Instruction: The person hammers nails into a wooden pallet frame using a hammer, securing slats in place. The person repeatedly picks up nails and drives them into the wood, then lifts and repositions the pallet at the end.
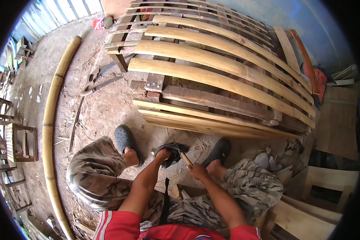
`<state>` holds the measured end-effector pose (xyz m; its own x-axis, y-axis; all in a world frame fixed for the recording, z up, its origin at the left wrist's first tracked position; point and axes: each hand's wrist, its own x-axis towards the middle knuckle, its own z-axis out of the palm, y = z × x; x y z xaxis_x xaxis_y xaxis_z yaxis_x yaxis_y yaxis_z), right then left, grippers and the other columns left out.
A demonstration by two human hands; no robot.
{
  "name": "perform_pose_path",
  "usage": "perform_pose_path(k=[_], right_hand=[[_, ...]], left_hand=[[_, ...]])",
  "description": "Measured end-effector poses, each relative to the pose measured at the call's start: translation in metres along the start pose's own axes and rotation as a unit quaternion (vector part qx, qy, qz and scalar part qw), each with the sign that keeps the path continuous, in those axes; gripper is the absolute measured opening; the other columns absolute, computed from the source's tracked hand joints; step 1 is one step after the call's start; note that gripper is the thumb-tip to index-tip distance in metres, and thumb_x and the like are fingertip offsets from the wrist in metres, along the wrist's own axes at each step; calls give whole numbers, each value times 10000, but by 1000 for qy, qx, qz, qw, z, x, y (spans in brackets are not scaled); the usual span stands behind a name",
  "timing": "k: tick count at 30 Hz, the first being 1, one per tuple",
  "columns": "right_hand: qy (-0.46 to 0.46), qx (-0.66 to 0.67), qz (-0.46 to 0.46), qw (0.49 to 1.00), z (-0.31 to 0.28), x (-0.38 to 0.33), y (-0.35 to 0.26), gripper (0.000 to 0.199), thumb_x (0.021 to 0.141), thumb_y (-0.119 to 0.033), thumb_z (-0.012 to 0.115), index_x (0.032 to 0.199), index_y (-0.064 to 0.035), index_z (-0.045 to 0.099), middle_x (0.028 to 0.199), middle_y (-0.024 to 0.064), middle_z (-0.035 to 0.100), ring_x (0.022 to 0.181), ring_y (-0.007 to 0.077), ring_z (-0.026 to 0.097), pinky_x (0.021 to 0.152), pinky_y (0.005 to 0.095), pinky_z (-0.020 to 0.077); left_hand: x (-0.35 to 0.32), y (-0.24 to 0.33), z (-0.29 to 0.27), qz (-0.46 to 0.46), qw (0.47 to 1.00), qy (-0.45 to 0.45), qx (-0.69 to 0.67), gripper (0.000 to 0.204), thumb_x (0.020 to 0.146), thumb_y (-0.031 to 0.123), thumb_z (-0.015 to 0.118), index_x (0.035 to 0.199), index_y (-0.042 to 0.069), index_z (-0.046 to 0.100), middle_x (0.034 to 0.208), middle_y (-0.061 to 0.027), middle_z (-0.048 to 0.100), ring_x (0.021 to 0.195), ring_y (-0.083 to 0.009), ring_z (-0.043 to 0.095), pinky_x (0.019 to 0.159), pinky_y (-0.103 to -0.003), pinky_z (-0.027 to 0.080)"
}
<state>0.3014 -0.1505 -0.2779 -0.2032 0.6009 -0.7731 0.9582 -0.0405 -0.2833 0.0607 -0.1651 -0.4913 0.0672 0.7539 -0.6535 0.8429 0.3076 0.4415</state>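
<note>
Here, a person is sitting low with knees apart, and both hands are reaching down between the feet. The left hand is curling shut around a dark cloth lying on the dirt floor. The right hand is wrapping its fingers around a short wooden handle, which is pointing up toward the cloth. Two dark clogs are sitting on either side of the hands. Just ahead, long split bamboo slats are lying across a wooden frame, blocking the way forward. A long bamboo pole is curving along the left side. Bare dirt is lying open between the pole and the slats. Pale wooden boards are crowding the right side.
</note>
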Motion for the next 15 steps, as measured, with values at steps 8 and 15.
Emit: perform_pose_path(k=[8, 15], right_hand=[[64, -21, -50, 996, 5, 16, 16, 599, 949, -554, 571, 947, 34, 683, 863, 273, 691, 862, 461, 687, 741, 533, 539], [81, -21, -55, 995, 9, 24, 20, 597, 949, -549, 577, 917, 38, 683, 851, 268, 689, 847, 461, 683, 730, 544, 539]], left_hand=[[-68, 70, -120, -133, 817, -212, -520, 133, 971, 184, 651, 1033, 79, 704, 976, -25, 743, 859, -133, 745, 501, -235, 454], [-72, 72, -118, -95, 819, -143, -548, 165, 966, 80, 621, 1075, -34, 668, 991, -141, 717, 866, -230, 725, 703, -306, 625]])
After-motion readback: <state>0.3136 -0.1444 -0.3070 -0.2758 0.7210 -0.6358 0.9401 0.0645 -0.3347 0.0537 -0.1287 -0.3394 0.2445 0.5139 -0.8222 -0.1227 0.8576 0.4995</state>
